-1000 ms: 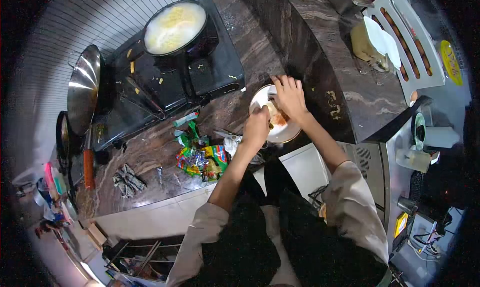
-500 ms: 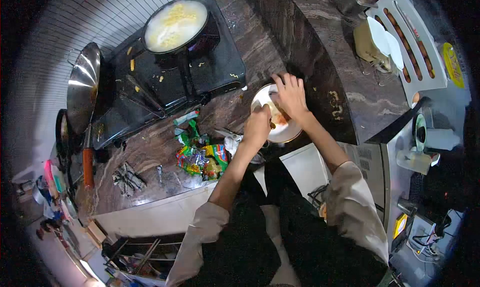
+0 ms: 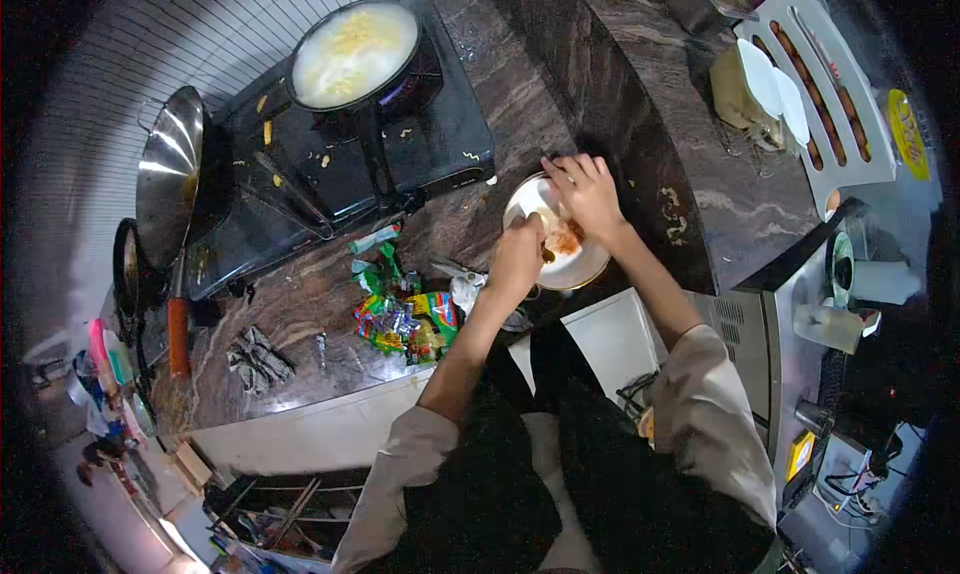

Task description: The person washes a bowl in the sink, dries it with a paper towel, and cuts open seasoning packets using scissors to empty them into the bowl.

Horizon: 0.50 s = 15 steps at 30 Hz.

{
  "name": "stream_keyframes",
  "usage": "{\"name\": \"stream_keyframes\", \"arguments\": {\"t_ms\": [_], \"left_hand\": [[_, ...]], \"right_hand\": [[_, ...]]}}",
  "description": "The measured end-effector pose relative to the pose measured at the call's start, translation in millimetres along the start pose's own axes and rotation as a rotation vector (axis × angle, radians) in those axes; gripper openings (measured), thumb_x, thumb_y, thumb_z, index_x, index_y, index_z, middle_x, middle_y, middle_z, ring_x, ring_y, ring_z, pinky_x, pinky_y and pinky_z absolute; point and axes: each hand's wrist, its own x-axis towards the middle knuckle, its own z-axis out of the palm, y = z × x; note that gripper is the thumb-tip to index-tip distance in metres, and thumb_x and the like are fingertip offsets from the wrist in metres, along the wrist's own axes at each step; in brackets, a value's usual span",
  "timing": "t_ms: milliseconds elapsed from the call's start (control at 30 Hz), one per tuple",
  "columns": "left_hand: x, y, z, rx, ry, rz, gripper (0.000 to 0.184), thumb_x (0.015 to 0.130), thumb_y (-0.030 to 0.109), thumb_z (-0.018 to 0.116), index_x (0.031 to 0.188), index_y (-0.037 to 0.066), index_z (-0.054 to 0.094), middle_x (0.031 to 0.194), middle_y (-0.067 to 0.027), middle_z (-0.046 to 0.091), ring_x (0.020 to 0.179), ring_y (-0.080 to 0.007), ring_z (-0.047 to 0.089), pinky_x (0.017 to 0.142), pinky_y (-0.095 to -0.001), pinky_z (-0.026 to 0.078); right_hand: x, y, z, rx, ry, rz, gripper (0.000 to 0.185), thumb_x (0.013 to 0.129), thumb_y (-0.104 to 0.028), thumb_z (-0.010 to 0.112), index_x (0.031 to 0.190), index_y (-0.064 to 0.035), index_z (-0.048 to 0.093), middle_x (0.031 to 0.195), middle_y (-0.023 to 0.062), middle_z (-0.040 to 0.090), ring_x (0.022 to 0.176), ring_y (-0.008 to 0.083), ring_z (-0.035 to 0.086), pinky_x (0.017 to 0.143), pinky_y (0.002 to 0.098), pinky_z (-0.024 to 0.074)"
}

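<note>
A white plate point(image 3: 580, 271) with a thin dark rim sits on the counter, bearing a small heap of reddish-brown powder point(image 3: 568, 240) and a dark, oily-looking patch. My left hand point(image 3: 517, 257) is closed in a fist over the plate's left side; whatever its fingers hold is hidden. Stretched across the plate's far right side, my right hand point(image 3: 588, 192) rests its fingers at the rim, apart and with nothing visible in them. Just left of my left wrist lie crumpled colourful packets point(image 3: 410, 314) and a pair of scissors point(image 3: 458, 272).
A pan of noodles in foamy liquid point(image 3: 355, 54) sits over a lit burner on the black stove point(image 3: 440, 139), its handle pointing toward me. Tongs point(image 3: 290, 196) and food scraps lie on the stove. An upright wok point(image 3: 170, 179) stands left. A raised ledge point(image 3: 640, 104) borders the right.
My left hand has shifted slightly over the plate and stays closed. The right hand's fingers remain at the rim. The view has moved a little.
</note>
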Motion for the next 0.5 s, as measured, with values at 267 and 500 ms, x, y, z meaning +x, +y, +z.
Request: {"name": "stream_keyframes", "arguments": {"t_ms": [267,500], "left_hand": [[-1,7,0,0.16,-0.026,-0.029,0.006,0.08,0.006,0.052,0.081,0.001,0.054,0.074,-0.0196,0.06,0.068,-0.041,0.058,0.058,-0.0473,0.046],[3,-17,86,-0.043,0.89,0.239,0.007,0.078,0.001,0.05,0.084,-0.003,0.052,0.079,-0.0247,0.058,0.074,-0.0423,0.059,0.059,-0.043,0.049]], "right_hand": [[13,-4,-21,0.116,0.041,0.075,0.025,0.071,-0.016,0.06,0.093,-0.0064,0.065,0.082,0.0042,0.055,0.082,0.0215,0.05,0.069,0.0339,0.0413],[73,-109,-26,0.565,-0.391,-0.224,0.01,0.071,-0.014,0.061,0.076,-0.0055,0.064,0.078,0.0074,0.058,0.083,0.0241,0.057,0.073,0.0354,0.0457]]}}
